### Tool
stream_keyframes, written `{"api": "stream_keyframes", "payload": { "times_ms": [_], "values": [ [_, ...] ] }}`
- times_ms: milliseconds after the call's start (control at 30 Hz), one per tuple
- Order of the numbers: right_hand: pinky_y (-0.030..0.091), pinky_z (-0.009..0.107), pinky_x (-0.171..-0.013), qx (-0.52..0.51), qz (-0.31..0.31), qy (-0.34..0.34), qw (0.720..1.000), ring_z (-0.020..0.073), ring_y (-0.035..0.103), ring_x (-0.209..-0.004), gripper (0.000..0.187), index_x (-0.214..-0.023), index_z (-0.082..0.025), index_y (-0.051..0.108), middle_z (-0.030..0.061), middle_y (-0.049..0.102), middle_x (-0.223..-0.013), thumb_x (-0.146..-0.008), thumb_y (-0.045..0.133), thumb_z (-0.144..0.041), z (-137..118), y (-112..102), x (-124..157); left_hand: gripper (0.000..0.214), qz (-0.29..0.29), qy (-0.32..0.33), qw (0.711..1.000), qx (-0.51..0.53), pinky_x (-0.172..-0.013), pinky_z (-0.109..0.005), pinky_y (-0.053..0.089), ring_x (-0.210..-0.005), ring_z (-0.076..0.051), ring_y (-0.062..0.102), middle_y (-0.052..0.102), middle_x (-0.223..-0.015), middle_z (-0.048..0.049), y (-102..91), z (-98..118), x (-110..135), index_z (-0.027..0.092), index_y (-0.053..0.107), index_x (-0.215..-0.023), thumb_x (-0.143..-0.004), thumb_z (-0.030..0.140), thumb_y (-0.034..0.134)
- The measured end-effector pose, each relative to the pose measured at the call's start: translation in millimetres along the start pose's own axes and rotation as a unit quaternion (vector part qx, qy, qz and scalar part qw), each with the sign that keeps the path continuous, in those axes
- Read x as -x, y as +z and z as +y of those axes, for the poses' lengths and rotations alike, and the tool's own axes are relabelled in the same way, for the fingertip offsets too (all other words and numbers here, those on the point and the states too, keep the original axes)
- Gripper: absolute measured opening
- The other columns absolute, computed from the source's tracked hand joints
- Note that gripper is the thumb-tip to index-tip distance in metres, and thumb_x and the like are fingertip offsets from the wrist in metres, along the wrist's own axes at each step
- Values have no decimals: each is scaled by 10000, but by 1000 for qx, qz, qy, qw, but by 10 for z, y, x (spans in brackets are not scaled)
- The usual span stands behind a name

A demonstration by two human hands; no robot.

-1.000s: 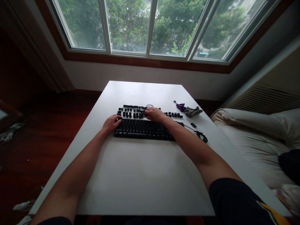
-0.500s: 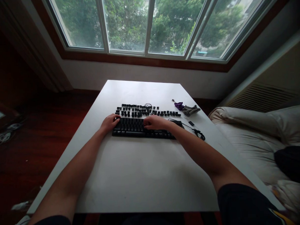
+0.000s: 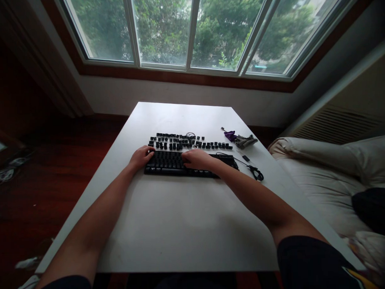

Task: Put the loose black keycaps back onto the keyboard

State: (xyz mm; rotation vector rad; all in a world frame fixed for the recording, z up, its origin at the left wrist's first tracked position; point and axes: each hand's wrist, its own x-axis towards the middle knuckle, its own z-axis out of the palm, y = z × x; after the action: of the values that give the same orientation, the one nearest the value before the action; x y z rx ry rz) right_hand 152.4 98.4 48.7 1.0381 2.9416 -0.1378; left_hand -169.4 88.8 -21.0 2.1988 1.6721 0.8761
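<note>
A black keyboard (image 3: 166, 161) lies lengthwise across the white table, part of its right half hidden under my right hand and forearm. My left hand (image 3: 141, 157) grips the keyboard's left end, thumb and fingers curled at its upper corner. Over the middle of the keys, my right hand (image 3: 197, 159) is closed with its fingertips pinched down against them; whatever is between the fingertips is hidden. Just beyond the keyboard, loose black keycaps (image 3: 176, 146) are laid out in several uneven rows. A thin wire loop (image 3: 190, 135) lies among them.
Right of the keycaps are a purple cloth (image 3: 230, 136) and a crumpled grey bundle (image 3: 246, 141). A coiled black cable (image 3: 256, 173) and a small black piece (image 3: 246, 158) lie near the right edge of the table (image 3: 183, 229). A pale sofa (image 3: 310, 174) stands alongside.
My right hand has shifted slightly left over the keys, showing more of the keyboard's right end. The left hand keeps its place.
</note>
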Motion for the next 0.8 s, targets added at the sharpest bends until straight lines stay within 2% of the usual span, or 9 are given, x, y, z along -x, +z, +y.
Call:
{"api": "stream_keyframes", "payload": {
  "times_ms": [267, 467, 533, 600, 667, 700, 733, 800],
  "values": [
    [310, 287, -622, 18, -26, 1, 1000, 207, 609, -808, 130, -939, -214, 666, 75, 710, -905, -843, 638, -296, -24, -23, -5, 305, -6, -2, 1000, 3, -787, -324, 488, -836, -190, 597, 655, -1018, -49, -14, 19, 6, 233, 713, -1105, -907, 369, 525],
    [294, 285, -612, 6, -13, 14, 1000, 204, 596, -781, 131, -922, -222, 658, 70, 699, -885, -846, 651, -328, 5, -5, 23, 300, -6, -1, 1000, 5, -778, -323, 487, -806, -182, 593, 657, -1026, -45, -9, 18, 7, 240, 712, -1100, -905, 371, 527],
    [287, 278, -610, -46, 12, 16, 999, 180, 566, -737, 145, -911, -223, 647, 48, 673, -825, -857, 649, -357, 22, -8, 30, 298, -4, -1, 1000, 7, -776, -324, 487, -801, -183, 592, 659, -1023, -45, -4, 12, 9, 240, 714, -1097, -903, 368, 529],
    [286, 269, -606, -136, 77, 31, 987, 150, 512, -676, 187, -870, -215, 612, 17, 617, -744, -894, 606, -401, 21, -10, 15, 292, -1, 2, 1000, 8, -778, -324, 486, -811, -186, 596, 660, -1028, -47, -1, 8, 10, 239, 717, -1090, -901, 364, 533],
    [291, 258, -591, -262, 159, 49, 951, 126, 442, -620, 282, -773, -209, 534, -14, 522, -659, -924, 546, -446, -8, 3, -23, 289, -1, 2, 1000, 7, -781, -325, 487, -822, -189, 599, 661, -1033, -47, -1, 8, 10, 239, 719, -1086, -899, 361, 536],
    [290, 252, -575, -337, 190, 56, 920, 117, 406, -592, 330, -727, -211, 480, -28, 468, -624, -928, 522, -469, -32, 20, -49, 289, -1, 1, 1000, 7, -783, -326, 487, -824, -190, 600, 660, -1032, -48, -3, 9, 10, 240, 720, -1086, -899, 362, 537],
    [284, 246, -551, -414, 208, 59, 884, 111, 371, -563, 362, -694, -218, 426, -41, 417, -596, -925, 507, -486, -63, 47, -77, 290, -1, 0, 1000, 7, -784, -327, 488, -825, -191, 600, 659, -1028, -47, -5, 11, 10, 241, 720, -1087, -898, 363, 538],
    [251, 237, -495, -554, 202, 60, 806, 99, 301, -509, 386, -665, -234, 345, -63, 342, -562, -898, 511, -493, -134, 128, -132, 293, -3, -2, 1000, 7, -784, -328, 489, -822, -191, 599, 657, -1013, -46, -9, 15, 10, 242, 719, -1091, -898, 367, 538]
  ]
}}
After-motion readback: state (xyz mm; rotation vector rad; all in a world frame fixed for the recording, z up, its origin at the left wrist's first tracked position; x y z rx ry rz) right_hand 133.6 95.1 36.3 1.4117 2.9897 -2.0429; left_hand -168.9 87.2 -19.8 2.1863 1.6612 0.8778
